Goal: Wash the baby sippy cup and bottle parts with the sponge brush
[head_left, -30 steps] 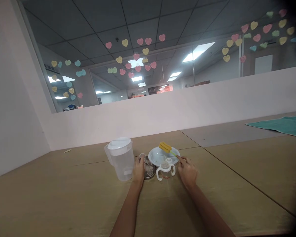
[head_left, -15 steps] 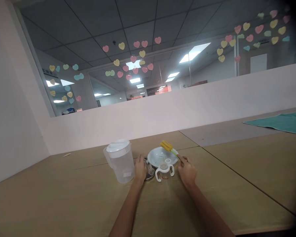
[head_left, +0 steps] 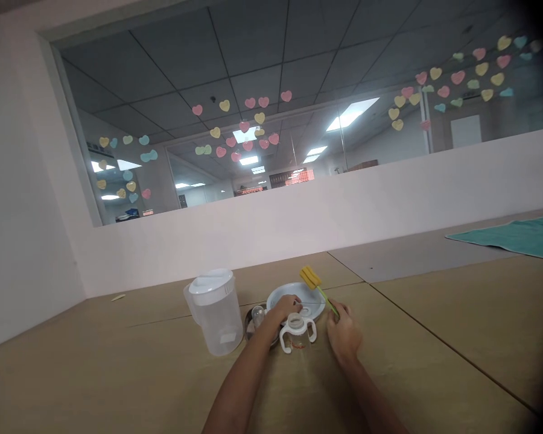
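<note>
In the head view, my right hand (head_left: 344, 333) is closed around the green handle of a bottle brush (head_left: 311, 277), whose yellow sponge head points up and to the left. My left hand (head_left: 288, 306) reaches over a white bowl (head_left: 273, 296), fingers bent and apart beside a small white ring (head_left: 306, 311). Between my hands stands an uncapped clear baby bottle (head_left: 297, 339) with two white side handles. A round metal dish (head_left: 248, 339) holds a clear dome-shaped part (head_left: 257, 314), and my left forearm hides some of the dish.
A translucent plastic pitcher (head_left: 220, 322) with a white lid stands left of the dish. On the far right lies a teal cloth (head_left: 516, 234). A small pale strip (head_left: 118, 298) rests at the back left of the wooden table (head_left: 425, 367), which meets a white wall below a window.
My left hand has moved right, from beside the metal dish to over the bowl. My right hand still holds the brush, now lifted slightly off the bowl's rim. The view has tilted up a little.
</note>
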